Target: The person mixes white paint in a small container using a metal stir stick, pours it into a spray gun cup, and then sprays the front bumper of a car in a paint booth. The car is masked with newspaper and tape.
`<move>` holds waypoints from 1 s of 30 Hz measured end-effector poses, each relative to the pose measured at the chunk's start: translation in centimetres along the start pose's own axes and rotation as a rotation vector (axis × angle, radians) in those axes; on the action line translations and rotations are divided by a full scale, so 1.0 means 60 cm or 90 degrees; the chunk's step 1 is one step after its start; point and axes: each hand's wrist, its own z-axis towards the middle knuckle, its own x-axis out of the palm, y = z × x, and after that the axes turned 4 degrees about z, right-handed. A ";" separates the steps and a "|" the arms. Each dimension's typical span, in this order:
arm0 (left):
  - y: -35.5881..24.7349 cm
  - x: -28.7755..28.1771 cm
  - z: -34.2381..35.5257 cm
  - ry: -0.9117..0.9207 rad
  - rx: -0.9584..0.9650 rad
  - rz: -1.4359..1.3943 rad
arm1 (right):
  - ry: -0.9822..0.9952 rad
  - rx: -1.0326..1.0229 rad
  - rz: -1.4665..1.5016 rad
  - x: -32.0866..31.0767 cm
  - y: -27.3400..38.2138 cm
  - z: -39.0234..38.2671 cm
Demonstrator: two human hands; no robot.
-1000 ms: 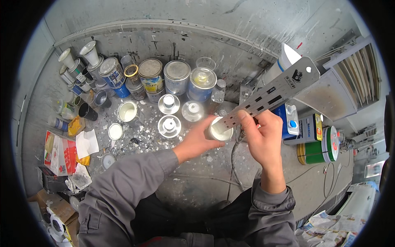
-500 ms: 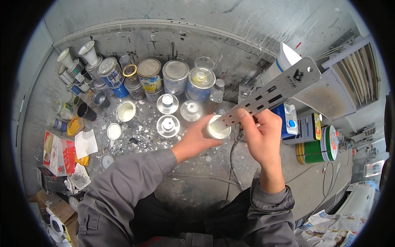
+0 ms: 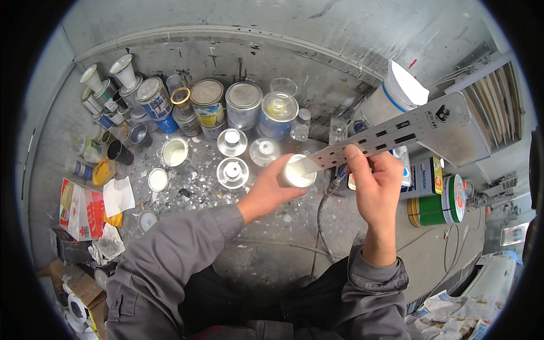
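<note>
Left hand [image 3: 267,190]: grip wrapped around a round white cup [image 3: 300,185]. Right hand [image 3: 378,184]: grip pinching a flat grey slotted metal strip [image 3: 391,136], tip inside cup.

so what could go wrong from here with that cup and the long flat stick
Spill: the left hand holds the cup, and the stick leans in at a slant, so pressing it against the rim might tip the white contents.

Drips: white material on the stick's lower end could fall on the floor if it were lifted clear.

Tripping: a hose lies close to the person's legs and could catch a foot.
</note>
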 end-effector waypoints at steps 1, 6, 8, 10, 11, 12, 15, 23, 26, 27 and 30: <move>0.003 0.001 0.000 -0.007 0.006 0.002 | -0.010 -0.014 -0.020 -0.002 -0.001 0.002; 0.007 0.007 0.000 -0.023 0.022 0.028 | 0.027 -0.047 -0.021 0.020 0.000 -0.002; 0.007 0.008 0.000 -0.026 0.011 0.096 | 0.044 -0.056 -0.019 0.029 0.000 -0.005; 0.007 0.009 -0.001 -0.029 0.010 0.100 | 0.051 -0.081 -0.016 0.038 -0.001 -0.006; 0.007 0.009 -0.001 -0.029 0.009 0.102 | 0.061 -0.082 -0.011 0.040 -0.001 -0.006; 0.006 0.010 -0.001 -0.037 0.008 0.092 | 0.071 -0.083 -0.006 0.041 -0.002 -0.006; 0.000 0.009 -0.002 -0.045 0.000 0.064 | 0.099 -0.058 0.011 0.034 -0.002 -0.007; -0.014 0.000 0.001 -0.001 -0.010 0.003 | 0.202 -0.141 -0.034 -0.010 -0.016 0.013; -0.004 0.001 0.002 -0.004 -0.001 0.042 | 0.192 -0.143 0.010 -0.019 -0.021 0.019; 0.000 0.002 0.003 -0.007 0.017 0.052 | 0.178 -0.162 0.035 -0.020 -0.023 0.021; 0.009 0.002 0.005 -0.013 0.055 0.079 | 0.140 -0.121 0.008 -0.023 -0.025 0.020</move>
